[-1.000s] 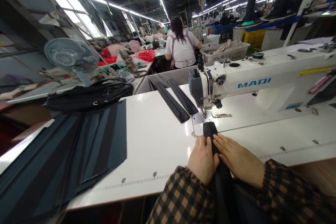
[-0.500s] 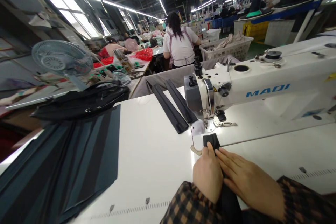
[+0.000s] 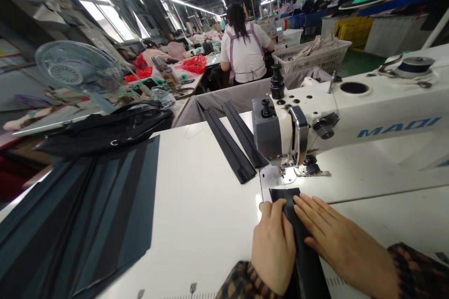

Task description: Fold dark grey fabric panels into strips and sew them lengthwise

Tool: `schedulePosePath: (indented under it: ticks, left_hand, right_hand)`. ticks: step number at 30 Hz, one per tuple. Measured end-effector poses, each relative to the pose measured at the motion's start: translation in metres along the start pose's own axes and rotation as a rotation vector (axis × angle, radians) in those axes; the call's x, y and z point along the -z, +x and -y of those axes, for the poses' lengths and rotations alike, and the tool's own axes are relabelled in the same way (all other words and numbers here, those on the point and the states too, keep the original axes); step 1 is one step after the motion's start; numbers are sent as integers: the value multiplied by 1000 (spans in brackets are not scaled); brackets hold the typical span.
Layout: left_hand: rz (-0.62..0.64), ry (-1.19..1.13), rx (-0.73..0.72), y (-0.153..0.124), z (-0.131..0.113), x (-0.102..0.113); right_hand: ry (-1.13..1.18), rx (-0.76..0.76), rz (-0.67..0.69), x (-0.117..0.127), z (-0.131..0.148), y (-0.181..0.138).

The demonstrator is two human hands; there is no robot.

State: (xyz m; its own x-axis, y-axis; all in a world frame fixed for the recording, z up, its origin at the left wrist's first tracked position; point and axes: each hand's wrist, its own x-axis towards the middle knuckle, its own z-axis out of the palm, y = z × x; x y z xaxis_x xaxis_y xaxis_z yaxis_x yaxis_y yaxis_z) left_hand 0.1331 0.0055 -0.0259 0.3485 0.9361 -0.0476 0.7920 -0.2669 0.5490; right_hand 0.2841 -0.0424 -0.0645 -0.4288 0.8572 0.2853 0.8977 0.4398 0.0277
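A black fabric strip [image 3: 302, 238] lies lengthwise on the machine bed, its far end just in front of the presser foot [image 3: 292, 172]. My left hand [image 3: 274, 245] is closed on the strip's left edge, with the fingers curled near the far end. Flat along the right edge rest the outstretched fingers of my right hand [image 3: 338, 236]. Both hands touch the strip, which runs back toward me between them. Two more black strips, one nearer [image 3: 229, 147] and one farther [image 3: 243, 133], lie left of the white sewing machine [image 3: 386, 107].
Dark blue-grey fabric panels [image 3: 129, 187] are stacked at the table's left. Behind them are a black bag-like item [image 3: 108, 133] and a fan [image 3: 75, 67]. A person [image 3: 243, 51] sits ahead, beside a white basket [image 3: 315, 58] holding cloth.
More of the strip's far end now shows flat, and my left fingers have shifted to its left edge. My right hand has spread along the right edge. The camera view has shifted closer.
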Motion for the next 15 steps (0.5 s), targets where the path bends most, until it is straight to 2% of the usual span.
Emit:
schedulePosePath:
  ticks: [7, 10, 12, 15]
  left_hand:
    - [130, 261, -64, 17, -7, -2]
    - [162, 280, -63, 18, -8, -4]
    - [135, 219, -57, 14, -7, -5]
    - [-14, 102, -52, -4, -1, -9]
  right_hand:
    - [-76, 66, -11, 0, -5, 3]
    - [-54, 64, 19, 0, -6, 5]
    - [-21, 51, 38, 0, -7, 5]
    - [20, 14, 51, 0, -7, 5]
